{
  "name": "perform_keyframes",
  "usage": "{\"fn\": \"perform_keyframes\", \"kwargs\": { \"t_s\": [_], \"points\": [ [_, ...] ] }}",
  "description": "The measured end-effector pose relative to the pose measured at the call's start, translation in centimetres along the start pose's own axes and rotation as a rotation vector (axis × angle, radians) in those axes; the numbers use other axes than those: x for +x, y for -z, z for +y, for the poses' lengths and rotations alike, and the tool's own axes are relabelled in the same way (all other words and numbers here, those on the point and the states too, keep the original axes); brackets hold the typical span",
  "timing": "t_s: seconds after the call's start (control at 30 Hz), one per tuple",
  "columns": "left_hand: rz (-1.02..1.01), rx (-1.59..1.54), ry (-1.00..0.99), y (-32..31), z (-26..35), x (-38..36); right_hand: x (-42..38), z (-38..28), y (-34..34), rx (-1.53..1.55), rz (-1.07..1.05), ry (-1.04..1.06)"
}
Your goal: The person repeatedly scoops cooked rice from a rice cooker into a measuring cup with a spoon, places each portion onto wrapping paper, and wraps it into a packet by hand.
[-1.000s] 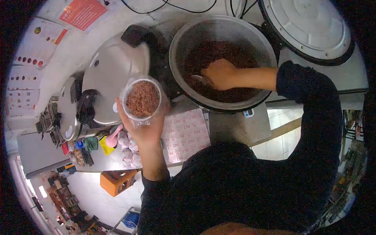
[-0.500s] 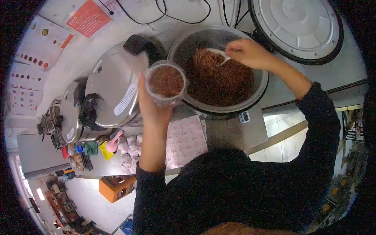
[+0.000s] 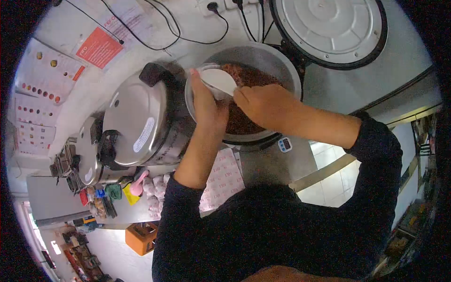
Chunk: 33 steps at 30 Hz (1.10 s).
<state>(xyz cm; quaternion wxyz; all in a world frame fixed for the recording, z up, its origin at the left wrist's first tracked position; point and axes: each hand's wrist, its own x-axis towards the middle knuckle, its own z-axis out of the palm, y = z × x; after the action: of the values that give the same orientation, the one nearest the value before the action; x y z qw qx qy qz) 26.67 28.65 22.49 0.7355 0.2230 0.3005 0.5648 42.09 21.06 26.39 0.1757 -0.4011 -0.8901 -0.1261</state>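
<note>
Well, scoop over pot, apparently near rim.

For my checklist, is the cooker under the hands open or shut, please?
The cooker is open: its lid is swung back, and brown food shows inside.

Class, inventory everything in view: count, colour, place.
Pot: one, grey, upper centre
Grain: uncounted, reddish-brown, in pot
Scoop: one, white, over pot
Container: one, mostly hidden, under scoop
Closed pots: two, silver, left
Lid: one, silver, upper right
Timer: one, white, beside pot
Sheet: one, pink-white, worktop
Bundles: several, pale pink, beside sheet
Spoon: one, pink, beside bundles
Crate: one, orange, floor
Notices: several, red and white, wall
Cables: several, black, wall
Left hand: one, bare, at container
Right hand: one, bare, scoop handle
</note>
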Motion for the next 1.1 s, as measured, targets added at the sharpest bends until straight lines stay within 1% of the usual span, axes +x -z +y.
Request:
{"fn": "perform_keyframes", "kwargs": {
  "t_s": [0.03,0.1,0.2,0.23,0.3,0.4,0.43,0.47,0.53,0.6,0.63,0.7,0.73,0.8,0.83,0.9,0.93,1.03,1.1],
  "points": [
    [0.017,0.026,-0.023,-0.5,0.1,-0.2,0.1,0.0,0.0,-0.027,-0.05,-0.004],
    [0.009,-0.01,-0.009,0.0,0.5,0.1,0.4,0.3,0.1,-0.078,-0.149,-0.01],
    [-0.059,-0.023,-0.041,0.1,1.5,-0.3,0.4,3.0,2.3,0.025,0.015,-0.018],
    [-0.092,-0.027,-0.067,0.0,2.0,-0.3,0.2,3.6,2.7,0.074,0.086,-0.18],
    [-0.066,-0.008,-0.131,0.5,2.4,-0.1,-0.2,4.4,3.1,0.18,0.211,-0.495],
    [-0.066,-0.041,-0.203,1.6,2.0,0.7,-0.5,5.9,1.4,0.897,-0.005,-0.71],
    [-0.075,-0.053,-0.228,1.7,1.7,0.8,0.2,4.6,0.3,1.009,-0.033,-0.816],
    [-0.084,-0.064,-0.249,1.7,1.3,0.8,0.7,3.6,-1.5,0.777,0.021,-0.733],
    [-0.034,-0.074,-0.25,0.5,1.2,-0.7,2.1,1.5,-3.0,0.612,-0.015,-0.747],
    [0.023,-0.068,-0.292,0.1,1.0,-1.4,3.2,0.5,-4.2,0.417,0.086,-0.751],
    [-0.015,-0.068,-0.293,0.2,1.1,-1.4,3.5,0.2,-4.5,0.318,0.134,-0.747],
    [-0.087,-0.067,-0.294,0.5,1.2,-1.4,4.0,0.4,-5.2,0.233,0.144,-0.741],
    [-0.053,-0.034,-0.297,0.5,1.3,-1.7,4.2,0.6,-5.4,0.192,0.147,-0.738],
    [0.018,0.027,-0.31,0.4,1.5,-2.1,4.3,1.1,-5.6,0.14,0.112,-0.796],
    [-0.003,0.028,-0.303,0.5,1.6,-2.0,4.4,1.4,-5.6,0.114,0.095,-0.824],
    [-0.041,0.028,-0.286,1.0,1.5,-1.7,4.1,2.8,-4.5,0.124,0.04,-0.841],
    [-0.043,0.017,-0.246,1.2,1.7,-1.8,3.6,3.6,-3.7,0.128,0.011,-0.848],
    [-0.064,-0.026,-0.159,1.5,2.6,-2.4,0.8,6.1,-1.9,-0.038,-0.233,-0.755],
    [-0.079,-0.038,-0.146,2.6,3.3,-2.7,-1.3,7.0,-1.1,-0.012,-0.415,-0.708]
  ]
}}
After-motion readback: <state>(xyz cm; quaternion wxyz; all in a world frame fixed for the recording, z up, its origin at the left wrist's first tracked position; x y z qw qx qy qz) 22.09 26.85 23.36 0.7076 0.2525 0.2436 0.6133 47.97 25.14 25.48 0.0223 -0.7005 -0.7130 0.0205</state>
